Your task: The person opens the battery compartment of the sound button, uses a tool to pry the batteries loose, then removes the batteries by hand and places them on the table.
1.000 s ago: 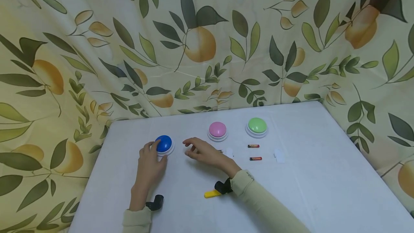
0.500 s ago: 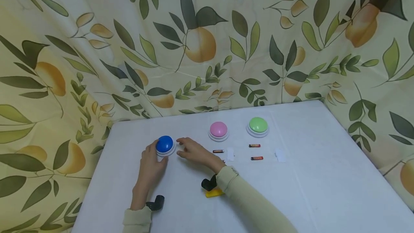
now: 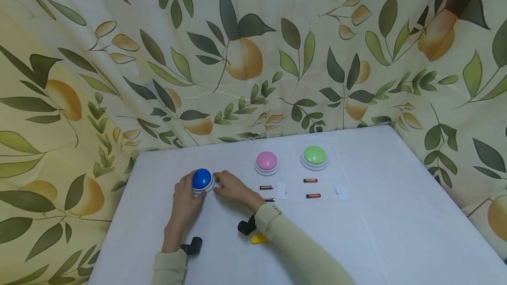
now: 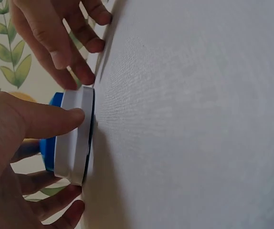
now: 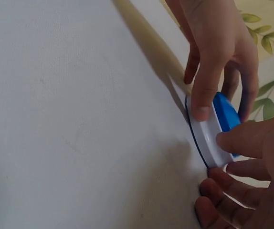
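Observation:
A round push button with a blue dome [image 3: 202, 178] and white base [image 4: 72, 143] sits at the left of the table. My left hand [image 3: 185, 201] grips it from the left, thumb on the near side of the base and fingers round the far side. My right hand [image 3: 236, 189] is at the button's right edge, fingers loosely bent. In the left wrist view its index fingertip [image 4: 85, 76] is at the rim, while its thumb [image 4: 60, 58] looks apart from the button. The button's underside faces the table and is hidden.
A pink push button [image 3: 266, 161] and a green push button [image 3: 314, 156] stand farther back on the white-covered table [image 3: 396, 214]. Several small batteries [image 3: 310, 180] lie before them, beside small white pieces [image 3: 281, 191]. A yellow item [image 3: 259, 239] is partly hidden by the right sleeve.
My right hand has moved left, up to the blue push button's edge, uncovering batteries behind it. My left hand keeps its hold, its index finger now lower on the dome's side.

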A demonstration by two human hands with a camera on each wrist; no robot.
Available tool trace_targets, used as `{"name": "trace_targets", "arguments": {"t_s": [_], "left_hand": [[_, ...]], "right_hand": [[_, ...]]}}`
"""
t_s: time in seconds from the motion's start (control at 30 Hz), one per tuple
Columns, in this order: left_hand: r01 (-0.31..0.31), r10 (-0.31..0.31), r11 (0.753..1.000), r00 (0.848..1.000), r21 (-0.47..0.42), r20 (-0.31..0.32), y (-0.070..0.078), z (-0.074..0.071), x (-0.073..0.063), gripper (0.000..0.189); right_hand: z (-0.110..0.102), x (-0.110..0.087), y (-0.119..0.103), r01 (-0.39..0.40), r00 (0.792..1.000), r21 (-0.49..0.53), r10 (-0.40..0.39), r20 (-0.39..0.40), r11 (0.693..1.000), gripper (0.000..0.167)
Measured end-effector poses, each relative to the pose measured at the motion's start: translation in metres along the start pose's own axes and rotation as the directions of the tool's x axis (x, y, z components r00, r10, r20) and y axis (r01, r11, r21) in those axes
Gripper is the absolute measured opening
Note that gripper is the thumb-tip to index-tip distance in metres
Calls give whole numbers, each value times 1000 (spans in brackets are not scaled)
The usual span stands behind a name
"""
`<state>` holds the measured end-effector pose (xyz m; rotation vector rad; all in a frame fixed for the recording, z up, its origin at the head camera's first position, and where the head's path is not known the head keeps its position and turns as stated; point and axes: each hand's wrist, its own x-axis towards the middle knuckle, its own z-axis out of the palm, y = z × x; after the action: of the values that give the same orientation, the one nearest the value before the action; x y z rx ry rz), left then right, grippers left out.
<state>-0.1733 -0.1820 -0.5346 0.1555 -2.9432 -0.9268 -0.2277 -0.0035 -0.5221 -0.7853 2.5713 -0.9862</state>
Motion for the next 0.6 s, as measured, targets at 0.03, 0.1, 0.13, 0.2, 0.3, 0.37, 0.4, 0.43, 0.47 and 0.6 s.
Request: {"name": "trace_targets", "arguments": {"t_s": [0.03, 0.1, 0.13, 0.2, 0.3, 0.37, 0.4, 0.43, 0.47, 0.6], "left_hand": [[1, -1, 1000, 1000, 1, -2, 0, 0, 0, 78], [4, -4, 1000, 1000, -3, -5, 0, 0, 1, 77], [6, -6, 1000, 1000, -6, -6, -1, 0, 1, 77], [9, -9, 1000, 1000, -14, -12, -1, 1, 1, 78], [5, -6, 999, 1000, -44, -14, -2, 1, 0, 77], [0, -1, 996, 1000, -85, -12, -2, -1, -1, 76], [-3, 2, 994, 1000, -110, -11, -2, -2, -2, 76], [-6, 4, 990, 1000, -138, -11, -2, -3, -2, 75], [-3, 2, 986, 1000, -165, -6, -2, -5, -3, 75], [15, -11, 971, 1000, -240, 17, -3, -10, -4, 76]], "right_hand": [[1, 0, -1, -1, 1000, -8, 1, -2, 1000, 53], [3, 1, -2, -6, 1000, -19, 5, -4, 1000, 54], [4, 1, -3, -5, 1000, -22, 5, -6, 1000, 54], [5, 1, -3, -10, 1000, -33, 10, -11, 999, 54], [4, -1, -6, -12, 1000, -9, 12, -11, 1000, 54], [2, -4, -8, -6, 1000, 15, 7, -11, 1000, 55], [1, -7, -9, -2, 1000, 31, 3, -12, 1000, 55], [-1, -9, -11, 0, 1000, 52, 1, -15, 999, 56], [-2, -11, -11, -1, 1000, 70, 2, -18, 998, 56], [-5, -20, -12, -5, 999, 133, 11, -40, 991, 56]]}}
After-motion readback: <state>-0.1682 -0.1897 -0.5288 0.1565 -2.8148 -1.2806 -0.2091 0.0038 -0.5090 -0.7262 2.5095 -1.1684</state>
